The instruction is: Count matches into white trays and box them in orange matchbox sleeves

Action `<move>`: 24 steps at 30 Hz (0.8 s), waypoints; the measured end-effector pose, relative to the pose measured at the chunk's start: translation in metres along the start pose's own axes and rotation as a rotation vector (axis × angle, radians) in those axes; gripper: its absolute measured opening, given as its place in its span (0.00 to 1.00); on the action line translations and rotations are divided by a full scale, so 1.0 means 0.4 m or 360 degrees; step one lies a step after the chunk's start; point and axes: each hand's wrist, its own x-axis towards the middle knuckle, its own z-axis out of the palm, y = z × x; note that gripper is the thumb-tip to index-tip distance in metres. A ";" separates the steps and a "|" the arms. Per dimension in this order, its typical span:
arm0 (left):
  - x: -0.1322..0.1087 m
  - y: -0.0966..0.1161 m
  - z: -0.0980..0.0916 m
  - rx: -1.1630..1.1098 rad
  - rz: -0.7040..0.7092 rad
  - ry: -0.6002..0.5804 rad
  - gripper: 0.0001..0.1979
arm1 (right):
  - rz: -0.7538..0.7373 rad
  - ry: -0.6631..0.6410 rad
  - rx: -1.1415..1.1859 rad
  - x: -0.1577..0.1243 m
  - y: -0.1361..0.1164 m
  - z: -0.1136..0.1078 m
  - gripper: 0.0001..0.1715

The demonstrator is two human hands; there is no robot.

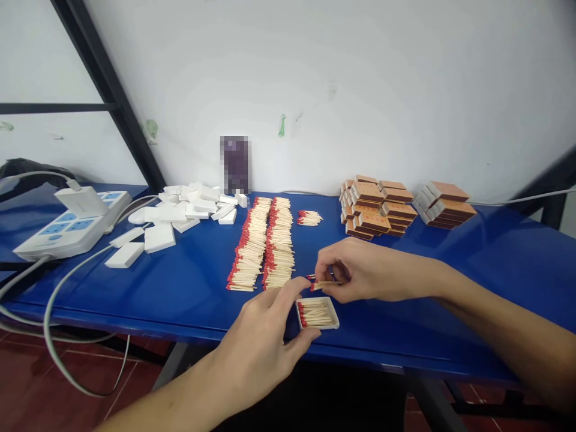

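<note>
Left hand [258, 336] and right hand [360, 270] hover at the near edge of a blue table [418, 324], with two match rows [252, 246] at their eleven o'clock and stacked matchboxes [378, 210] at one. Left thumb and forefinger clasp a white tray [335, 315] of matches [314, 313]; at its twelve o'clock, the right pinches a few matchsticks [320, 285].
</note>
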 end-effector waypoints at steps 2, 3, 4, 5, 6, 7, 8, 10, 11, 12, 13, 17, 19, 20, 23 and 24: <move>0.000 0.001 -0.001 -0.0027 -0.0006 -0.0005 0.29 | -0.0052 -0.0037 -0.0001 -0.005 -0.017 0.013 0.02; 0.000 0.002 -0.001 -0.0039 -0.0006 -0.0010 0.29 | -0.0065 -0.0037 -0.0021 -0.007 -0.024 0.020 0.01; 0.000 0.003 -0.001 -0.0047 -0.0011 -0.0019 0.28 | -0.0072 -0.0029 -0.0049 -0.009 -0.031 0.027 0.02; -0.001 0.004 -0.001 -0.0053 -0.0016 -0.0031 0.28 | -0.0073 -0.0019 -0.0078 -0.011 -0.037 0.034 0.02; 0.000 0.006 -0.001 -0.0055 -0.0022 -0.0036 0.28 | -0.0074 -0.0015 -0.0105 -0.013 -0.041 0.040 0.04; 0.000 0.007 -0.001 -0.0055 -0.0026 -0.0041 0.27 | -0.0081 -0.0025 -0.0120 -0.014 -0.044 0.043 0.05; 0.001 0.008 -0.001 -0.0052 -0.0026 -0.0039 0.27 | -0.0099 -0.0044 -0.0125 -0.015 -0.045 0.045 0.06; 0.003 0.009 -0.002 -0.0042 -0.0017 -0.0035 0.25 | -0.0146 -0.0078 -0.0115 -0.018 -0.042 0.041 0.06; 0.004 0.009 -0.002 -0.0036 -0.0004 -0.0031 0.23 | -0.0160 -0.0074 -0.0110 -0.019 -0.039 0.035 0.06; 0.005 0.010 -0.003 -0.0030 0.0011 -0.0024 0.21 | -0.0167 -0.0055 -0.0112 -0.020 -0.036 0.028 0.06; 0.006 0.011 -0.004 -0.0027 0.0025 -0.0019 0.19 | -0.0166 -0.0024 -0.0119 -0.021 -0.033 0.019 0.06; 0.007 0.014 -0.011 -0.0024 0.0036 -0.0028 0.12 | -0.0114 0.0008 -0.0141 -0.021 -0.022 -0.003 0.08; 0.008 0.014 -0.013 -0.0026 0.0029 -0.0077 0.10 | -0.0098 -0.0025 -0.0151 -0.019 -0.019 0.000 0.08; 0.008 0.014 -0.013 -0.0032 0.0031 -0.0096 0.09 | -0.0101 -0.0036 -0.0155 -0.018 -0.019 0.004 0.07; 0.009 0.012 -0.010 -0.0045 0.0080 -0.0114 0.09 | -0.0135 -0.0066 -0.0122 -0.017 -0.018 0.013 0.06; 0.008 0.011 -0.009 -0.0036 0.0100 -0.0109 0.09 | -0.0150 -0.0084 -0.0097 -0.017 -0.017 0.012 0.06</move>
